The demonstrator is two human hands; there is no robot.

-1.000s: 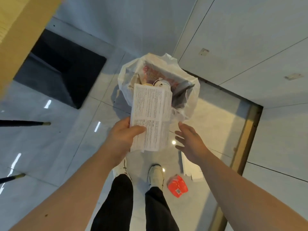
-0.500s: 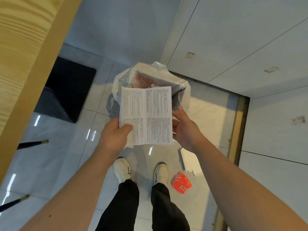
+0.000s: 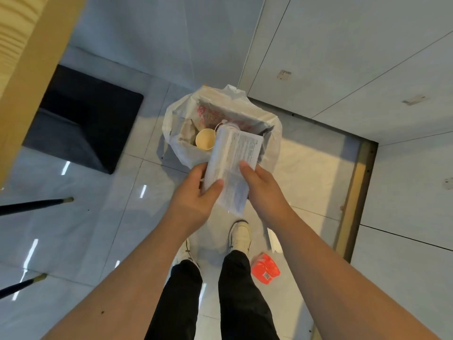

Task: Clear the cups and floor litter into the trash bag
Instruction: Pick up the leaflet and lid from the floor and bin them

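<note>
An orange packet (image 3: 265,268) and a white scrap (image 3: 274,241) lie on the floor (image 3: 98,229) by the right shoe (image 3: 240,235). Above them, the left hand (image 3: 196,192) and right hand (image 3: 261,186) both grip a printed sheet (image 3: 231,165), folded lengthwise, at the near rim of the open trash bag (image 3: 176,146). A paper cup (image 3: 205,142) lies inside the bag.

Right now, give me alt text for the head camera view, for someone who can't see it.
Two bare hands, left hand and right hand, fold a printed paper sheet above an open white trash bag holding a paper cup. A red wrapper lies on the tiled floor beside the person's shoes.
</note>
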